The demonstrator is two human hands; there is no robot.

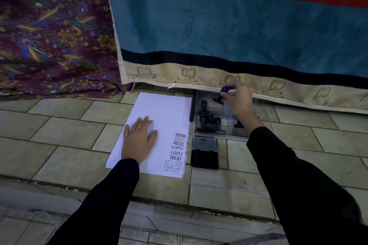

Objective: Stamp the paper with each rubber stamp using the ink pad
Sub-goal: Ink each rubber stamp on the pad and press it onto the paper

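A white sheet of paper (159, 117) lies on the tiled floor, with several black stamp prints along its right edge. My left hand (139, 137) rests flat on the paper, fingers straight. To the right stands a clear plastic box (223, 133) holding several black rubber stamps (208, 118). My right hand (238, 98) is over the box's far end and pinches the blue-topped handle of one rubber stamp (220, 96), which hangs tilted. In front of the box, the ink pad (204, 158) lies open with its metal lid (204, 142) folded back.
A teal, red and beige cloth (229, 32) hangs just behind the box and paper. A maroon floral fabric (53, 32) is bunched at the left. A dark pen-like stick (192, 107) lies between paper and box. A clear lid (229, 183) lies on the tiles.
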